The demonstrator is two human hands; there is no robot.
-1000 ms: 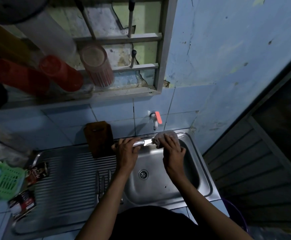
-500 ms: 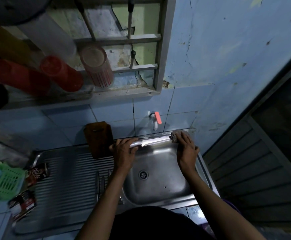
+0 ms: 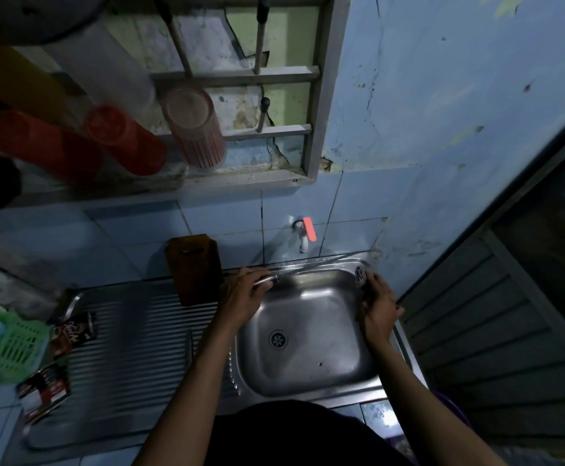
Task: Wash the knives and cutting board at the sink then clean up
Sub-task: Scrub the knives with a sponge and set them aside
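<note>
While a knife is being gripped by the left hand over the sink, a scourer is being held by the right hand; rinsing is judged next.

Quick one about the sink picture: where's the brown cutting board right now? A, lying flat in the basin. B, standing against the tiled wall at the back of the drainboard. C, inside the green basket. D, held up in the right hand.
B: the cutting board stands upright on the drainboard, leaning on the tiled wall, just left of the left hand; the right hand is at the basin's far right corner.
</note>
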